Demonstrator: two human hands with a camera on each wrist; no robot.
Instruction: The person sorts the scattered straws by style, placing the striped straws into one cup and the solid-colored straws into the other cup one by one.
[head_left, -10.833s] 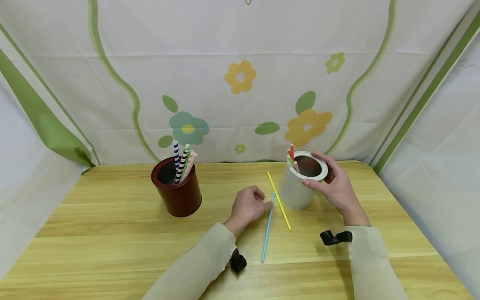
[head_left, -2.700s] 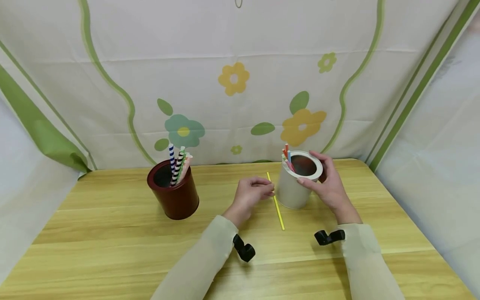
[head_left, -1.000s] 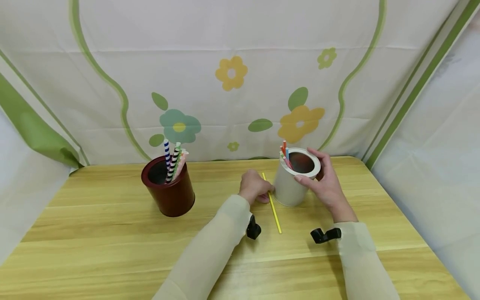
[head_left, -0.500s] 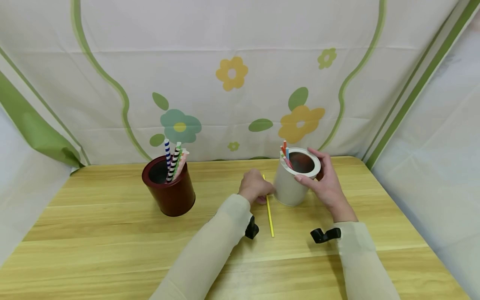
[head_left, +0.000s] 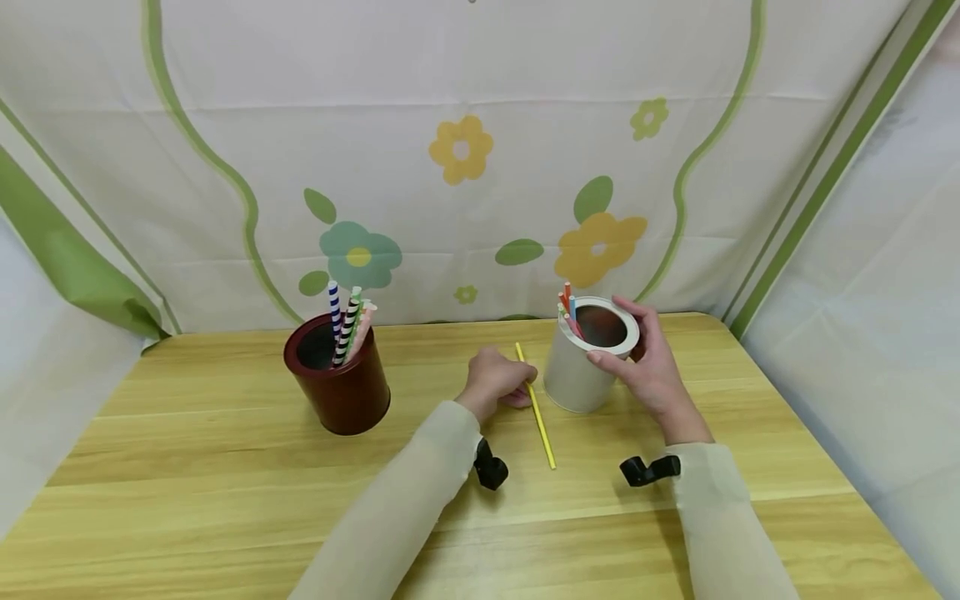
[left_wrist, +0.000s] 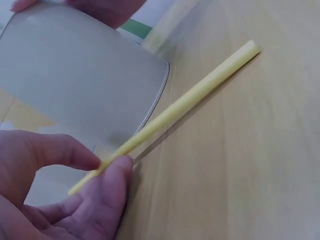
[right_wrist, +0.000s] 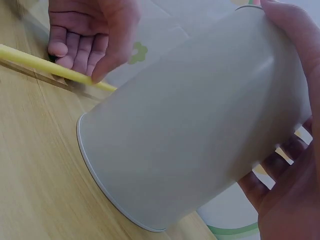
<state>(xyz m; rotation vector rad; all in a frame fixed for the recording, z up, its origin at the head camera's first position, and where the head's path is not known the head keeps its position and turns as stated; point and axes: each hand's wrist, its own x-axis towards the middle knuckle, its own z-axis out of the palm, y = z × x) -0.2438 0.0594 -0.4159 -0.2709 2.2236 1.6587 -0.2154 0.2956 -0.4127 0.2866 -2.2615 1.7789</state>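
Note:
My left hand (head_left: 493, 379) pinches a yellow paper straw (head_left: 542, 427) between thumb and fingertips. In the left wrist view the straw (left_wrist: 190, 100) slants close over the wood, with a thin shadow under it. Just right of it stands a white can (head_left: 572, 371), upright on the table. My right hand (head_left: 660, 375) grips that can near its rim from the right, thumb at the front and fingers round the far side. Several straws (head_left: 570, 308), red, blue, green and pink, lean at the can's left inner edge. In the right wrist view the can's wall (right_wrist: 185, 115) covers the straw's far end.
A dark red can (head_left: 347, 396) stands to the left, holding several striped and pink straws (head_left: 347, 329). The wooden table (head_left: 225, 500) ends at the back against a flower-print cloth (head_left: 300, 150). Black wrist mounts (head_left: 491, 467) stick out from both sleeves.
A blue straw on the table 10.8 s ago has since gone into the white can. The left hand has taken hold of the yellow straw and turned it slightly. The right hand stays on the can.

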